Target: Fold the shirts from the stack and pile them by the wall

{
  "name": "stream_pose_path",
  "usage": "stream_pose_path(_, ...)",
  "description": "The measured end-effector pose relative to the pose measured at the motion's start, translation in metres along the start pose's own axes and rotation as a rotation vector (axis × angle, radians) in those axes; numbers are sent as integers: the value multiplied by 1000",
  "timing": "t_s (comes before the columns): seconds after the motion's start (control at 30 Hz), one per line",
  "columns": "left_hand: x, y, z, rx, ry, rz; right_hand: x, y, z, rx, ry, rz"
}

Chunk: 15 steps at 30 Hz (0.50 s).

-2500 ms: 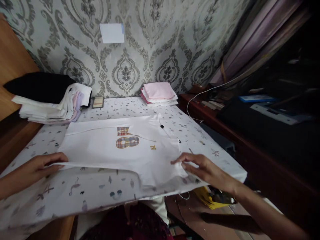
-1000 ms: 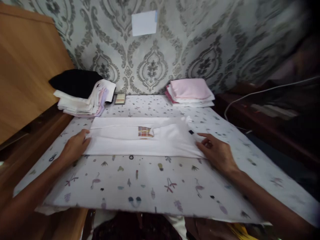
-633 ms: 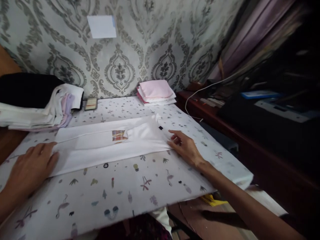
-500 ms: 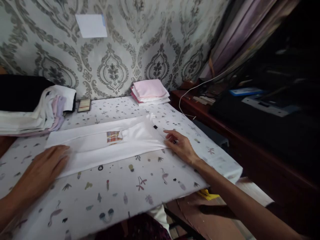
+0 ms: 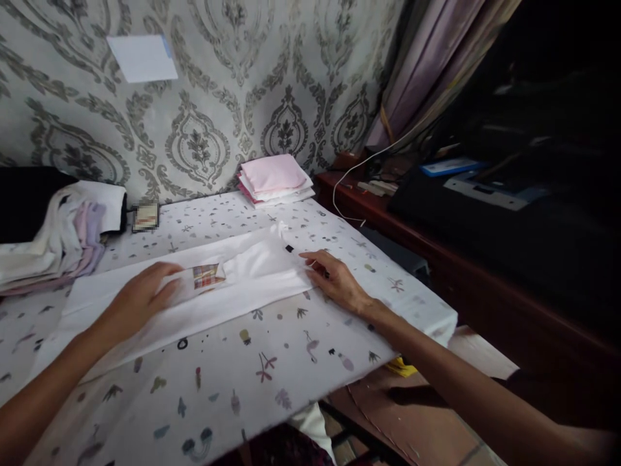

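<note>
A white shirt, folded into a long strip, lies across the patterned cloth on the table. It has a plaid patch near its middle and a small black label at its far right end. My left hand is over the left half of the shirt, fingers stretched towards the patch and slightly blurred; no cloth shows gripped in it. At the label end, my right hand touches the shirt's edge, its index finger extended and its thumb apart. My left forearm hides part of the shirt's left end.
A stack of folded pink and white clothes stands against the wall. More clothes, black, white and lilac, are piled at the left beside a small box. A white cable hangs from the dark red cabinet at the right.
My left hand has moved right along the shirt, from its left end towards the plaid patch. My right hand stays at the label end. The view has shifted slightly to the right.
</note>
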State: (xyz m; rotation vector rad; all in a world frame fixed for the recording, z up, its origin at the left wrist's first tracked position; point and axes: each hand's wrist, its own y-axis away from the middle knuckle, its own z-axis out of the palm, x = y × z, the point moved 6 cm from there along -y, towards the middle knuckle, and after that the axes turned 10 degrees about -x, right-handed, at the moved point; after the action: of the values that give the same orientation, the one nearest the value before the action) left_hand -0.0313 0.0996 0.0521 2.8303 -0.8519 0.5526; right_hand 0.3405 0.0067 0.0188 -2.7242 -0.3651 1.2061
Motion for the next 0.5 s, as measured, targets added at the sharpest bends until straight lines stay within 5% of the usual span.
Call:
stream_pose_path(0.13,70,-100,33,-117,127,121,2,3,1,-23,-84,52)
stream_pose_path(0.23,100,-148,57,-115,-17,92,3,3,1,-42,-149,60)
stream_pose_path(0.37,108,-169,69,-108,-26,43,8,2,1,-48,-200,71)
stream_pose_path(0.5,100,-170,62,-38,76,81,13,2,0,3,-223,44)
